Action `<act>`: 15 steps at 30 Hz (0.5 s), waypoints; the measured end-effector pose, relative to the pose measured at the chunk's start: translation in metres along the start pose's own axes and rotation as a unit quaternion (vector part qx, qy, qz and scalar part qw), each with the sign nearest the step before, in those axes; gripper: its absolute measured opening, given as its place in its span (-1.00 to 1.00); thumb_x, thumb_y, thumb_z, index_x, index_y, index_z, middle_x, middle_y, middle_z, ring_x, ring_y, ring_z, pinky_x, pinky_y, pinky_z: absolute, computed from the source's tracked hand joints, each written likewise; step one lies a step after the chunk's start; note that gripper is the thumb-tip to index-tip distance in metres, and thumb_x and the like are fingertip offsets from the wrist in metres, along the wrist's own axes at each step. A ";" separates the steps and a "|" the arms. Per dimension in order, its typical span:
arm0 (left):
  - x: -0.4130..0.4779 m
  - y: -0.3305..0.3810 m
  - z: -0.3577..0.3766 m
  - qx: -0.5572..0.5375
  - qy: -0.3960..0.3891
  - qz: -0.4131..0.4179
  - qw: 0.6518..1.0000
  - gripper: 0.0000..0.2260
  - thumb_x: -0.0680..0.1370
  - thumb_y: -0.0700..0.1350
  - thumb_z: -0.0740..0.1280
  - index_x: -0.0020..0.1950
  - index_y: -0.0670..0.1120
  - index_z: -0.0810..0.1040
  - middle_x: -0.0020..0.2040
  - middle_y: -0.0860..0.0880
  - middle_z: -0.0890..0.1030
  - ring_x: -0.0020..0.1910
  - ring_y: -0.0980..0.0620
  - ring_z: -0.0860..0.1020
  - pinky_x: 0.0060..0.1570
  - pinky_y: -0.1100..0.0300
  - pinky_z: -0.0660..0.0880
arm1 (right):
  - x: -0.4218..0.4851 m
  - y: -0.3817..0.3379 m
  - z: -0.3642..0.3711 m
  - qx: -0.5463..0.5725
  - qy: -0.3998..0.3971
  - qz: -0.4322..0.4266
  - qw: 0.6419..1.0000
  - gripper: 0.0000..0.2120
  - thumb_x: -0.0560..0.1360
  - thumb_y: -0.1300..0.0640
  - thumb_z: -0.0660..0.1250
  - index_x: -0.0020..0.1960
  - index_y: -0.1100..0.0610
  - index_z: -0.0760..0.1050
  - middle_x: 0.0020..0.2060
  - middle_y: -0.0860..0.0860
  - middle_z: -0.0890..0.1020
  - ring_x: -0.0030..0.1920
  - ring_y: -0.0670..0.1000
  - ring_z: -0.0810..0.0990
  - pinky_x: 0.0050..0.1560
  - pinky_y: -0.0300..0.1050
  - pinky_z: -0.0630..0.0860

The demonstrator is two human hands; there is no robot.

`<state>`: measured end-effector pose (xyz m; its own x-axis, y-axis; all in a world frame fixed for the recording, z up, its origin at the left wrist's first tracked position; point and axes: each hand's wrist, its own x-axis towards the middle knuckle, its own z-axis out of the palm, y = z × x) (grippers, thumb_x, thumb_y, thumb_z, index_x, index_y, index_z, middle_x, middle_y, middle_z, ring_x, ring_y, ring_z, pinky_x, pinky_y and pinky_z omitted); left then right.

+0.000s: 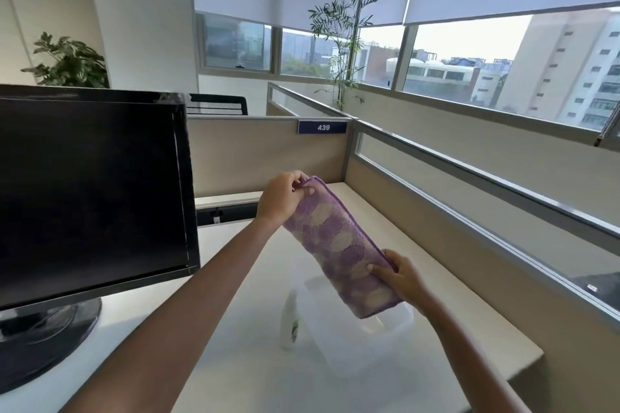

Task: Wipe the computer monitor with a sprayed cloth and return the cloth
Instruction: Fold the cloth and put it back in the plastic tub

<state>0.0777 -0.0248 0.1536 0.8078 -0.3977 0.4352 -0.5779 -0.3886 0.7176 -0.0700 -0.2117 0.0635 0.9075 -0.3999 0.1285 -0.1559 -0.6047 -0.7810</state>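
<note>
A purple cloth with pale spots (339, 241), folded into a long strip, hangs stretched in the air between my two hands. My left hand (281, 199) pinches its far upper corner. My right hand (401, 275) grips its near edge. The cloth is above a clear plastic tub (385, 342) on the desk. A small white spray bottle (290, 320) stands just left of the tub. The black computer monitor (90, 191), screen dark, stands on its round base at the left of the desk.
The white desk (241, 278) is fenced by beige partition walls (268, 154) at the back and right, with a "439" label. Windows, blinds and potted plants lie beyond. The desk's near right corner ends close to the tub.
</note>
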 end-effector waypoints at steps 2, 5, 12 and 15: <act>0.003 -0.002 0.016 0.011 -0.017 -0.015 1.000 -0.85 0.48 -0.16 0.36 0.00 -0.19 0.59 -0.05 -0.21 0.66 -0.04 -0.18 0.59 -0.09 0.10 0.46 | 0.005 0.010 0.000 -0.048 0.004 0.011 0.999 -0.95 0.48 0.23 0.33 -0.08 0.12 0.51 -0.21 0.10 0.59 -0.18 0.10 0.55 -0.15 0.01 0.47; 0.008 -0.008 0.039 0.023 -0.029 -0.039 0.999 -0.85 0.48 -0.16 0.36 0.00 -0.18 0.59 -0.03 -0.22 0.66 0.01 -0.20 0.58 -0.03 0.04 0.47 | 0.010 0.022 0.006 -0.119 -0.016 0.049 0.992 -0.89 0.48 0.18 0.28 -0.01 0.18 0.50 -0.14 0.13 0.61 -0.13 0.11 0.56 -0.23 -0.14 0.35; 0.017 -0.035 0.082 0.086 -0.104 -0.094 0.986 -0.84 0.49 -0.12 0.34 0.03 -0.14 0.59 0.03 -0.14 0.65 0.07 -0.14 0.56 -0.02 0.07 0.45 | 0.021 0.039 0.020 -0.207 -0.150 0.118 0.959 -0.69 0.53 0.14 0.19 0.25 0.15 0.43 0.18 0.14 0.55 0.15 0.12 0.53 0.08 -0.11 0.46; 0.020 -0.048 0.100 0.123 -0.137 -0.092 0.979 -0.85 0.51 -0.11 0.31 0.01 -0.14 0.59 0.03 -0.13 0.65 0.07 -0.13 0.57 -0.06 0.13 0.42 | 0.028 0.045 0.027 -0.235 -0.206 0.139 0.940 -0.64 0.51 0.14 0.22 0.29 0.18 0.41 0.22 0.14 0.53 0.20 0.11 0.51 0.17 -0.09 0.45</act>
<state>0.1103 -0.0977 0.0734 0.8589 -0.4968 0.1246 -0.4634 -0.6499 0.6024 -0.0415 -0.2316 0.0152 0.8647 -0.3463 -0.3640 -0.4773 -0.7921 -0.3804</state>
